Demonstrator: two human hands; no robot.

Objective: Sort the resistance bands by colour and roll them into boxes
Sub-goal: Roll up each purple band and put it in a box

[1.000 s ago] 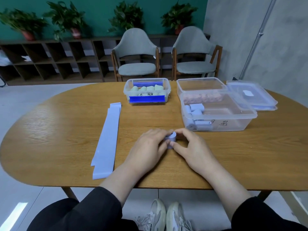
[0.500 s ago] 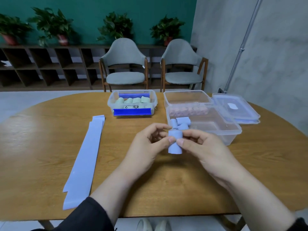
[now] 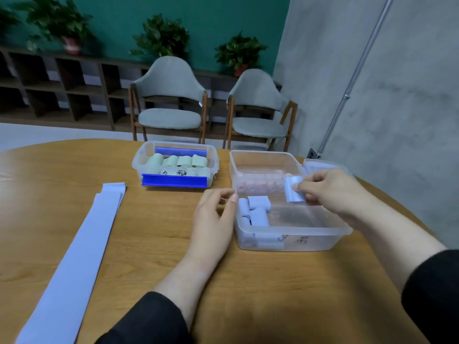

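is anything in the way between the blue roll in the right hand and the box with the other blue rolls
Nothing visible blocks it. The right hand holds the rolled blue band above the open clear box, which has no lid on. The blue rolls already inside sit at its left end, leaving bare floor below the held roll.

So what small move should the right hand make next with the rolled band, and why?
Probably lower and release it. The right hand pinches the rolled pale blue resistance band above the clear plastic box, where other pale blue rolls already lie at the left end. The left hand holds nothing.
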